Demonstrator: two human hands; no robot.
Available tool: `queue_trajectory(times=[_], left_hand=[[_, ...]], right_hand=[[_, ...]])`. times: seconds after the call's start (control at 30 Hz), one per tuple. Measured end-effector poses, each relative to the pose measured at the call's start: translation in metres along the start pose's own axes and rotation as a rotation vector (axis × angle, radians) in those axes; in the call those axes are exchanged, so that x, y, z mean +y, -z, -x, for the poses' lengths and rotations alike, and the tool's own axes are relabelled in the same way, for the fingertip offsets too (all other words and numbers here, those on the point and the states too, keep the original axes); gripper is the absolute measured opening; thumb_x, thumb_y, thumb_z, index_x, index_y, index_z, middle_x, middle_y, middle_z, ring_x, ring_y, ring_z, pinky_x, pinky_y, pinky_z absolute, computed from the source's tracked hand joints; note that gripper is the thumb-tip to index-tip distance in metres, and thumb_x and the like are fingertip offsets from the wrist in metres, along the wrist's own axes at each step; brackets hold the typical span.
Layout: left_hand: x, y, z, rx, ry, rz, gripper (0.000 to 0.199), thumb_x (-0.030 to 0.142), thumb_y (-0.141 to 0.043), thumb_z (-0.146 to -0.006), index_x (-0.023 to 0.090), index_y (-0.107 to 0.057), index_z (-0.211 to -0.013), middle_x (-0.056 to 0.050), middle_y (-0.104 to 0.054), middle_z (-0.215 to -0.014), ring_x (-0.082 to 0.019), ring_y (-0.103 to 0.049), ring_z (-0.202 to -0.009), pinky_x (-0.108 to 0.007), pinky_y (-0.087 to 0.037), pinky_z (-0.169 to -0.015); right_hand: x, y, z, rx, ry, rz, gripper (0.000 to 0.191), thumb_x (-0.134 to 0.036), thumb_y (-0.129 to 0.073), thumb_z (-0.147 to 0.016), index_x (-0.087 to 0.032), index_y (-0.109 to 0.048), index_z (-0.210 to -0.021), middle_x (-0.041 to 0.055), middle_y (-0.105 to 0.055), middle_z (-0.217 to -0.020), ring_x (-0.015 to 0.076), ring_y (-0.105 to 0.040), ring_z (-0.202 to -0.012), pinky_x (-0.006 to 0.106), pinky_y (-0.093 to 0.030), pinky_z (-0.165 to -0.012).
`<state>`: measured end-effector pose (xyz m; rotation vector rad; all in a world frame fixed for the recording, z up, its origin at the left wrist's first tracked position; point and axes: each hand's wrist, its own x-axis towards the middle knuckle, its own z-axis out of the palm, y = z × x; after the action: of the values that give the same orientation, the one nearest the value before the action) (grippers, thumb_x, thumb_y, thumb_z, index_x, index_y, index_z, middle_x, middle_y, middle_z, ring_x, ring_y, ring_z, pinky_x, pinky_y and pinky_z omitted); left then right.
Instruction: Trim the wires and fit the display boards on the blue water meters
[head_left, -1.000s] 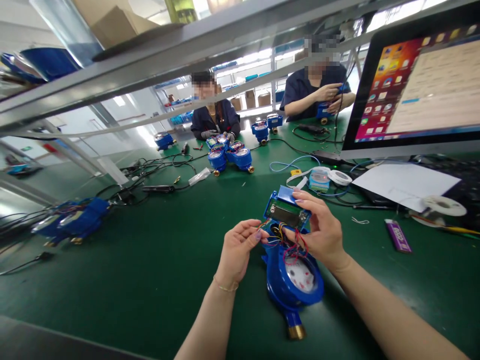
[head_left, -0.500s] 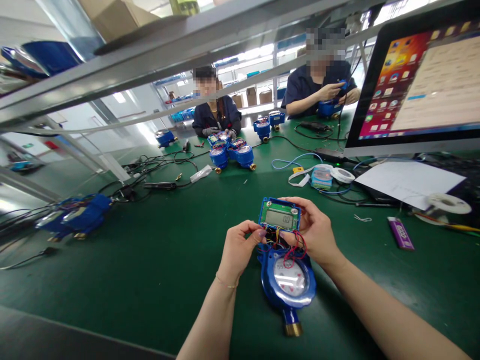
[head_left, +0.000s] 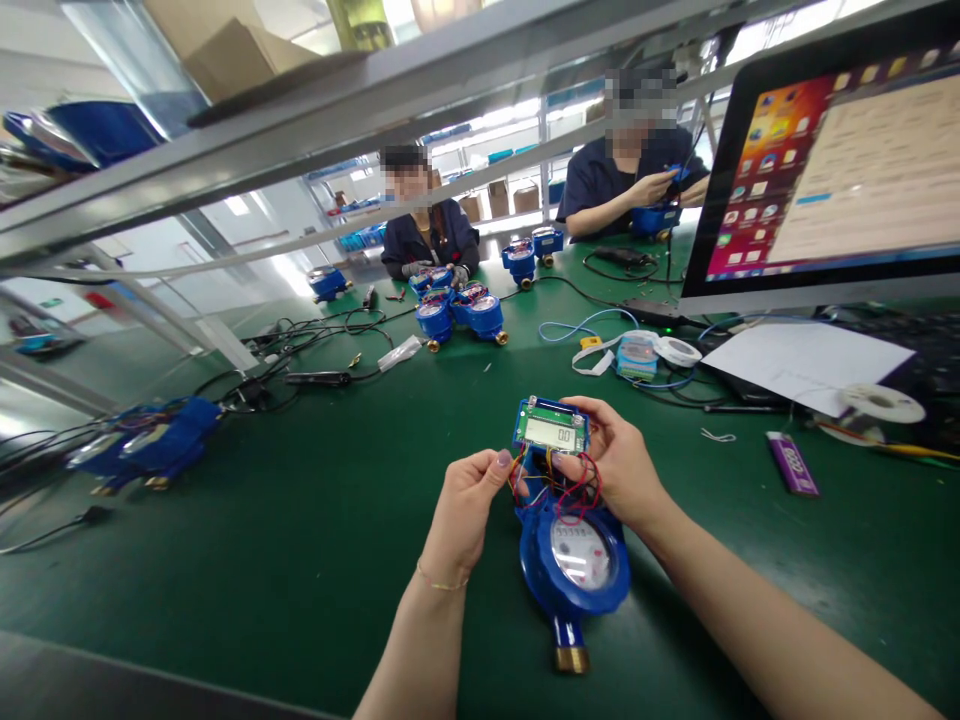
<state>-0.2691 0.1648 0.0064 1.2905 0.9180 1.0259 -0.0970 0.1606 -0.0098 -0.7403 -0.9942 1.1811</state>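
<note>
While the right hand [head_left: 621,465] grasps one display module [head_left: 551,430] by its right side and lower edge, the head view shows the left hand [head_left: 459,505] with its thumb and fingers pinched on thin coloured wires [head_left: 517,475] at the module's lower left; how many strands are caught cannot be told. The module is tilted up just beyond one blue meter [head_left: 534,570], which lies on the green table [head_left: 337,560] between the two forearms, its single round dial facing up and one brass end [head_left: 571,660] toward the wearer. Red loops of wire hang over the meter between module and dial.

Across the table sit two co-workers, one in grey gloves [head_left: 416,269] behind a cluster of at least three meters [head_left: 480,315], the other handling one meter [head_left: 654,220]. Two more meters [head_left: 519,262] stand between them, one [head_left: 328,283] lies off to the left, and an overlapping group [head_left: 169,445], too tangled to count, rests at the left edge.

On the right are one monitor [head_left: 840,180], one white sheet [head_left: 810,360], one spool [head_left: 883,404] and one purple packet [head_left: 793,464].
</note>
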Motion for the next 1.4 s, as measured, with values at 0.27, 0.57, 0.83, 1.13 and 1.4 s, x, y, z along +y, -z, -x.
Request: queue_trajectory(times=[0.27,0.57,0.83,1.13,1.4], left_hand=[[0.01,0.002,-0.002,-0.06,0.15,0.018,0.035,0.048,-0.067,-0.075,0.012,-0.067,-0.073,0.003,-0.054,-0.041,-0.007,-0.042,-0.037,-0.019,-0.031,-0.043],[0.014,0.001,0.007,0.168,0.011,0.004,0.013,0.027,-0.069,-0.073,0.015,-0.069,-0.076,0.0,-0.067,-0.065,-0.01,-0.055,-0.062,-0.02,-0.041,-0.063],[0.018,0.001,0.01,0.193,-0.045,-0.232,0.011,0.025,-0.066,-0.073,0.015,-0.067,-0.069,0.003,-0.056,-0.059,-0.01,-0.045,-0.058,-0.021,-0.035,-0.056],[0.011,0.006,0.0,0.096,0.139,0.312,0.018,0.021,-0.079,-0.057,0.012,-0.064,-0.059,0.002,-0.059,-0.06,-0.008,-0.047,-0.06,-0.018,-0.038,-0.06],[0.008,0.005,-0.003,0.074,0.149,0.405,0.028,0.023,-0.084,-0.05,0.014,-0.058,-0.052,0.004,-0.053,-0.059,-0.006,-0.046,-0.056,-0.017,-0.037,-0.055]], right_hand=[[0.0,-0.003,0.004,-0.06,0.18,0.215,0.063,-0.023,-0.086,-0.058,-0.023,-0.053,-0.112,0.0058,-0.061,-0.107,0.0225,-0.064,-0.092,0.031,-0.058,-0.076],[-0.011,-0.009,0.012,0.01,0.551,0.63,0.054,-0.022,-0.078,-0.068,-0.024,-0.052,-0.115,0.0086,-0.054,-0.121,0.0263,-0.051,-0.115,0.033,-0.059,-0.075],[-0.014,-0.011,0.016,-0.037,0.632,0.684,0.052,-0.02,-0.075,-0.073,-0.025,-0.05,-0.119,0.0096,-0.053,-0.123,0.0277,-0.049,-0.117,0.039,-0.058,-0.081],[-0.014,-0.014,0.016,-0.059,0.632,0.7,0.052,-0.017,-0.072,-0.074,-0.025,-0.049,-0.12,0.0098,-0.053,-0.123,0.0263,-0.05,-0.117,0.037,-0.058,-0.08],[-0.015,-0.013,0.017,-0.057,0.643,0.72,0.05,-0.018,-0.07,-0.075,-0.025,-0.049,-0.119,0.0096,-0.053,-0.123,0.0267,-0.05,-0.116,0.038,-0.058,-0.08]])
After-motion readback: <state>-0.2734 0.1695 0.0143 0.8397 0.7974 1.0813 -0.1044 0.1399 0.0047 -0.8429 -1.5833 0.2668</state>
